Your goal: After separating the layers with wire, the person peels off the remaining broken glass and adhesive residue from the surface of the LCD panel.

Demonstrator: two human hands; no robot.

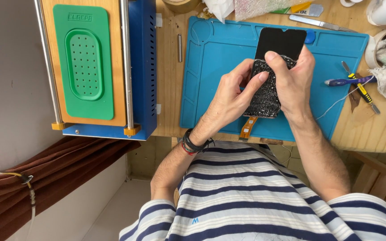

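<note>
Both hands clamped on the phone screen (275, 53) over the blue mat (211, 58): left hand (231, 96) steadying, right hand (293, 80) thumb pressing the cracked, seemingly lifting layer. Best peeled slowly, flat, sparing the orange flex cable (248, 128).

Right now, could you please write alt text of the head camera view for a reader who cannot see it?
Both hands, left hand and right hand, hold a black phone screen panel over a blue work mat, its lower part covered in shattered glass and an orange flex cable hanging below. A blue machine with a green perforated pad sits left; small hand tools lie right.
</note>
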